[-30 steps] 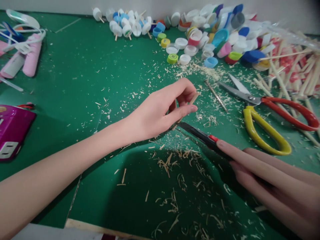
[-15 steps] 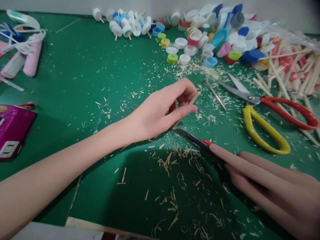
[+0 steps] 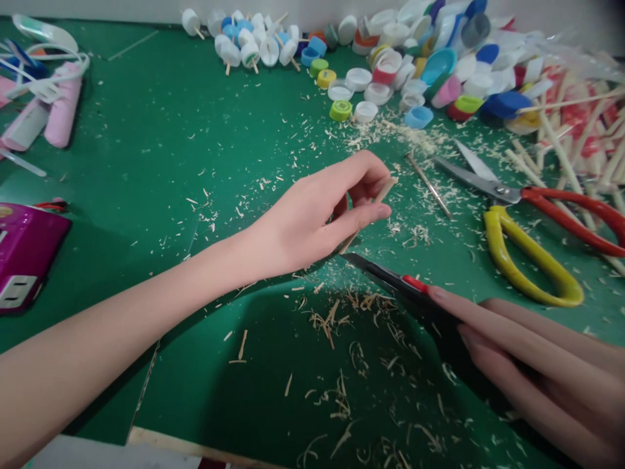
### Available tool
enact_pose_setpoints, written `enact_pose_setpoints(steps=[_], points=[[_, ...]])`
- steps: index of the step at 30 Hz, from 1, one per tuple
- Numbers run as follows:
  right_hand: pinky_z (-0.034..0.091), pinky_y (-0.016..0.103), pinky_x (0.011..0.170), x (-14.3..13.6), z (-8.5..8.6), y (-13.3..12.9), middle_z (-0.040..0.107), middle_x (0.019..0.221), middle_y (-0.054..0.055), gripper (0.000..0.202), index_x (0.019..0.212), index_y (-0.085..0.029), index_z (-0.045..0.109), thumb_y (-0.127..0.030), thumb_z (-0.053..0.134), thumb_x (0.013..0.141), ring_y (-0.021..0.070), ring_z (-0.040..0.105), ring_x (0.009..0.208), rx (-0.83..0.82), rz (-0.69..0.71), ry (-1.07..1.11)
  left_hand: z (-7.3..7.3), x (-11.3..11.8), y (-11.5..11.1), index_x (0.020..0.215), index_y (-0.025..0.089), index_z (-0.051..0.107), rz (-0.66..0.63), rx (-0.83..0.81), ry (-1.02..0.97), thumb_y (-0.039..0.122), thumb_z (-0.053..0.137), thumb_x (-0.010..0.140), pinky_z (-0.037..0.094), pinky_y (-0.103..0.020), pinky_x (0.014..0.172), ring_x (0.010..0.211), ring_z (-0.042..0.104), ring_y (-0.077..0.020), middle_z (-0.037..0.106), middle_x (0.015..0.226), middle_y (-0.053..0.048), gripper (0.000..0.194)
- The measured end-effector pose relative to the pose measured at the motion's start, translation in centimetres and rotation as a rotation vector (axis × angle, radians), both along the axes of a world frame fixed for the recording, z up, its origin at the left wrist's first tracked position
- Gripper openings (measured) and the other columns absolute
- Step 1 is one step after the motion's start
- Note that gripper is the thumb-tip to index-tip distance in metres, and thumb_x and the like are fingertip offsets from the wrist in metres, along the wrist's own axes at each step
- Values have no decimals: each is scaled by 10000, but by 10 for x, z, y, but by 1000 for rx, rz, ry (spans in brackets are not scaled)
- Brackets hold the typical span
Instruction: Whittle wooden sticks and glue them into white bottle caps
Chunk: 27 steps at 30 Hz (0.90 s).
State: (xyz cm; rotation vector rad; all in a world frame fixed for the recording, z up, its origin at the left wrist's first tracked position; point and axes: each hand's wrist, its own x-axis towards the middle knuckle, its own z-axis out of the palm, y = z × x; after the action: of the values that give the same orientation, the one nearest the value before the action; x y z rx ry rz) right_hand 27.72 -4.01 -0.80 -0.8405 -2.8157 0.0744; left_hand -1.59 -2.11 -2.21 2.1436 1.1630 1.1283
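Observation:
My left hand (image 3: 336, 208) is closed on a thin wooden stick (image 3: 385, 189), pinched between thumb and fingers just over the green tabletop (image 3: 161, 156). The stick's upper end pokes out past the fingertips and its lower end shows under the thumb. In my right hand (image 3: 537, 365) is a utility knife (image 3: 390, 280) with a dark blade and a red slider, the index finger laid along its handle. The blade tip lies right by the stick's lower end; whether they touch I cannot tell. Curled wood shavings (image 3: 329, 322) are scattered below the blade.
Scissors (image 3: 508, 192) with red and yellow handles lie open at the right, beside a nail (image 3: 430, 185). Bottle caps (image 3: 378, 94) are heaped at the back, near caps on sticks (image 3: 250, 53). Bagged sticks (image 3: 586, 130) fill the far right. A glue gun (image 3: 63, 104) and purple box (image 3: 29, 251) stand left.
My right hand and the knife have shifted slightly right and down. The left hand keeps its hold on the stick. The view has turned a little, moving the scissors and caps rightward.

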Motion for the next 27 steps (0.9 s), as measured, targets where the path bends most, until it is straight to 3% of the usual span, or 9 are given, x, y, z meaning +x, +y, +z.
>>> enact_pose_setpoints(steps=[9, 16, 22, 27], points=[[490, 196, 475, 7, -2, -4, 660, 988, -2, 594, 1516, -412, 259, -224, 390, 968, 113, 663, 670, 16, -28, -7, -2, 0, 0, 973, 216, 469, -8, -10, -21, 318, 449, 985, 520, -249, 614, 804, 645, -124, 590, 921, -26, 105], [481, 203, 490, -3, 1, -2, 625, 919, 4, 627, 1533, -385, 221, -195, 406, 965, 115, 637, 650, 70, -18, 6, 1, 0, 0, 964, 222, 463, -6, -19, 1, 273, 474, 974, 522, -238, 627, 819, 651, -120, 606, 928, -19, 53], [428, 226, 398, -9, 2, 2, 620, 811, -15, 637, 1533, -394, 214, -217, 409, 953, 131, 603, 567, 114, -2, 10, 1, 1, 0, 966, 224, 470, 0, -5, 16, 252, 475, 970, 533, -247, 641, 805, 647, -119, 612, 920, -11, 30], [437, 233, 417, -9, 7, -4, 624, 847, -15, 669, 1538, -400, 181, -181, 419, 952, 123, 593, 552, 94, -27, -29, 0, 1, 0, 971, 224, 472, 4, 6, 30, 258, 457, 977, 529, -263, 647, 794, 647, -124, 607, 909, -13, 38]])
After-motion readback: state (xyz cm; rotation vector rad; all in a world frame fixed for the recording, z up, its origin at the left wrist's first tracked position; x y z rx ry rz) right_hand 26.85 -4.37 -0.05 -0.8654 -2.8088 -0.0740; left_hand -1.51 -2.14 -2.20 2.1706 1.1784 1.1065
